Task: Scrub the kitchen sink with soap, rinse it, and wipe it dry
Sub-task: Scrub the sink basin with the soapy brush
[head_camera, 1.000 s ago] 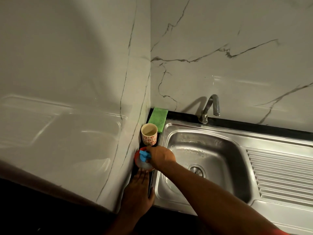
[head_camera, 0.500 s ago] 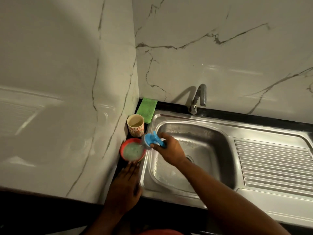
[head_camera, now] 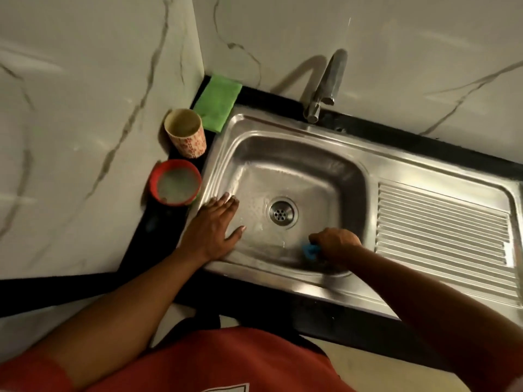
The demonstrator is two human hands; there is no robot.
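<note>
Sink (head_camera: 297, 154): I see the steel basin at the middle of my view, set into a black counter (head_camera: 158, 230) in a corner of marble-veined wall, its floor wet around the drain (head_camera: 281, 213). Taking the drain as the clock's centre, the right hand (head_camera: 335, 244) sits at about five o'clock, down in the basin near the front wall, fingers curled round a blue scrubber (head_camera: 310, 250) that is pressed to the steel. The left hand (head_camera: 218, 224) is at nine o'clock, flat with fingers straight and spread, palm on the sink's left rim and fingertips reaching over the basin's slope. At three o'clock lies the ribbed drainboard (head_camera: 441, 236). The tap (head_camera: 325, 83) stands at one o'clock on the back edge. At ten o'clock, on the counter just beside the rim, is a red bowl (head_camera: 154, 176) of cloudy liquid, with a patterned cup (head_camera: 188, 145) just beyond it and a green cloth (head_camera: 218, 103) at eleven o'clock in the corner.
</note>
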